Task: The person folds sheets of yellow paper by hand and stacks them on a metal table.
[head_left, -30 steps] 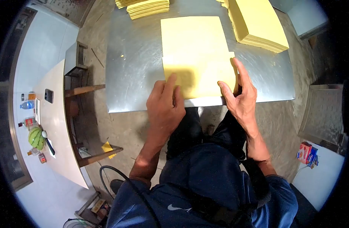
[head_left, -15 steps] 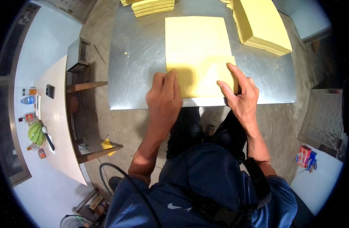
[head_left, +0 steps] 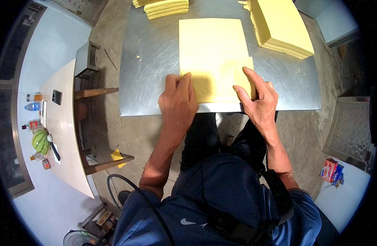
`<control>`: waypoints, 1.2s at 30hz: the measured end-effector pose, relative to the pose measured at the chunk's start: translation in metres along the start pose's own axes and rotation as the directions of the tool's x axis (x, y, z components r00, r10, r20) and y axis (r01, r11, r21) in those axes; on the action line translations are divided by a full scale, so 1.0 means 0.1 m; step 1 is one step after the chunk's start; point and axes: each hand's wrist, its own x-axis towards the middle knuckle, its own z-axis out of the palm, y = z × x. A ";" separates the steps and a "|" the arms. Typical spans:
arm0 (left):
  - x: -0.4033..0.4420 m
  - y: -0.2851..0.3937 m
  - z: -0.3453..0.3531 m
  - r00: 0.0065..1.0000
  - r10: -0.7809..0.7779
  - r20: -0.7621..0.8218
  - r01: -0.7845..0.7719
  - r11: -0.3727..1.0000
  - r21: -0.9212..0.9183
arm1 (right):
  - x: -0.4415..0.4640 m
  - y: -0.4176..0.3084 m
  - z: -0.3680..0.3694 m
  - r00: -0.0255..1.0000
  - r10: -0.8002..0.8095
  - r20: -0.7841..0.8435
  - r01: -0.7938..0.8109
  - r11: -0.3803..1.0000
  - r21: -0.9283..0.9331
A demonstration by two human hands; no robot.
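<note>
A yellow paper sheet (head_left: 213, 45) lies flat on a metal table near its front edge, and a second layer of yellow paper shows slightly offset at its right side. My left hand (head_left: 178, 96) is closed at the sheet's left edge, fingers curled and pressed together on the paper. At the lower right corner, my right hand (head_left: 259, 96) rests with thumb and index finger spread apart, both tips touching the paper. Its other fingers are partly hidden beyond the edge. Whether the layers are joined, I cannot tell.
A thick stack of yellow paper (head_left: 283, 28) stands at the table's right, and smaller yellow stacks (head_left: 167, 9) sit at the back left. The metal table (head_left: 149, 61) has scratches. Off to the left, a pale table (head_left: 67, 135) bears a phone and green bananas (head_left: 40, 141).
The view has shifted slightly. My right hand's fingertips have moved a little along the sheet's right edge, where the offset layer sits slightly higher. My left hand keeps its place on the paper.
</note>
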 end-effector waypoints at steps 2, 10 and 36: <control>-0.02 -0.02 0.04 1.000 0.015 -0.011 -0.015 1.000 0.027 | 0.00 0.01 0.01 1.000 -0.021 -0.016 0.022 1.000 0.008; -0.02 -0.14 0.12 0.979 0.180 -0.091 -0.171 0.980 0.104 | -0.02 -0.01 -0.05 1.000 -0.003 0.024 0.003 1.000 0.015; 0.00 -0.05 0.01 0.995 0.102 0.016 -0.103 0.989 0.106 | -0.49 0.06 -0.35 0.889 -0.268 0.370 0.347 0.923 -0.166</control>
